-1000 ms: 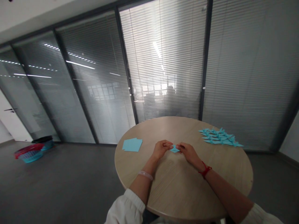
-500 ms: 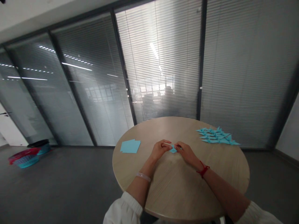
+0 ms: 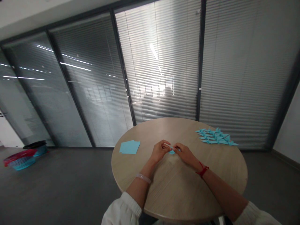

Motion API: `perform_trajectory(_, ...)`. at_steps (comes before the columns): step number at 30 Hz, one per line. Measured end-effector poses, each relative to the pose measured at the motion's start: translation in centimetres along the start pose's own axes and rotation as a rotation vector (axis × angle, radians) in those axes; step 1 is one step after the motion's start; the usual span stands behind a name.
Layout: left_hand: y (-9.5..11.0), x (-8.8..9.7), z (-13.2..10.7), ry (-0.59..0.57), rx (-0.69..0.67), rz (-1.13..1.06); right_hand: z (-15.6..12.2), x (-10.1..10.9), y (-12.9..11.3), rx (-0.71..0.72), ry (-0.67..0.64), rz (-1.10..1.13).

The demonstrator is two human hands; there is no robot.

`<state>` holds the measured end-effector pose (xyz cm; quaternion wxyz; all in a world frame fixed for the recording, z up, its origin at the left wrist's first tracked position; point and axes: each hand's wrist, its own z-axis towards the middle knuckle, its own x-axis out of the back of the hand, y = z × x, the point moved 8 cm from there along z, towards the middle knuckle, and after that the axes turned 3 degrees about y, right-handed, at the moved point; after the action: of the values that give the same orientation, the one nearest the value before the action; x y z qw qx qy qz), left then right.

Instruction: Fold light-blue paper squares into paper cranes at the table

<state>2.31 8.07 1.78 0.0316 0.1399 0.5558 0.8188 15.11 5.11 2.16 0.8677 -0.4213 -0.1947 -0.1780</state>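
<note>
A small piece of folded blue paper (image 3: 172,152) is held between my two hands over the middle of the table; the fingers cover most of it. My left hand (image 3: 160,150) pinches its left side, thumb and fingers bent inward. On the other side my right hand (image 3: 183,151) grips the paper with its fingertips, very near the left ones. Several folded blue paper cranes (image 3: 215,137) lie in rows at the right of the table. To the left rest flat blue paper sheets (image 3: 130,147), overlapping each other.
The round wooden table (image 3: 173,190) stands before a glass partition with blinds (image 3: 161,62). On the floor at the left are a blue basket with a red rim liner (image 3: 21,159) and another with a black liner (image 3: 37,147).
My hands have drawn slightly closer together around the folded paper, and less of it shows now. The whole view has shifted a little; the sheets and cranes stay where they lie.
</note>
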Motion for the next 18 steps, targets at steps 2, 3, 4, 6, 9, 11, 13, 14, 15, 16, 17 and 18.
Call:
perform_trajectory(2,-0.1,0.1,0.0,-0.001,0.004,0.009,-0.1,0.1,-0.2,-0.01,-0.003,0.015)
perform_trajectory(3,-0.2,0.0,0.0,-0.006,0.007,0.006,-0.1,0.2,-0.3,-0.012,-0.004,0.025)
perform_trajectory(4,-0.3,0.0,0.1,-0.011,0.01,-0.002,-0.1,0.2,-0.3,-0.016,-0.007,0.036)
perform_trajectory(6,-0.5,0.0,0.1,-0.021,0.015,-0.019,-0.2,0.2,-0.3,-0.03,-0.011,0.059)
perform_trajectory(9,-0.5,0.0,0.1,-0.026,0.015,-0.033,-0.1,0.3,0.2,-0.054,-0.008,0.09)
perform_trajectory(11,-0.3,0.0,0.1,-0.029,0.01,-0.039,0.1,0.3,0.6,-0.067,-0.004,0.112)
perform_trajectory(13,0.0,-0.1,0.1,-0.036,0.008,-0.047,0.2,0.2,1.1,-0.078,-0.009,0.135)
perform_trajectory(14,0.2,-0.1,0.0,-0.041,0.01,-0.049,0.3,0.1,1.3,-0.081,-0.013,0.143)
perform_trajectory(15,0.3,-0.1,0.0,-0.046,0.011,-0.05,0.3,0.0,1.5,-0.081,-0.015,0.148)
perform_trajectory(16,0.4,-0.1,0.0,-0.052,0.013,-0.05,0.3,0.0,1.6,-0.079,-0.015,0.148)
perform_trajectory(17,0.5,0.0,-0.1,-0.057,0.015,-0.049,0.3,0.0,1.7,-0.075,-0.015,0.146)
perform_trajectory(18,0.6,0.0,-0.1,-0.062,0.017,-0.048,0.4,0.0,1.8,-0.072,-0.017,0.144)
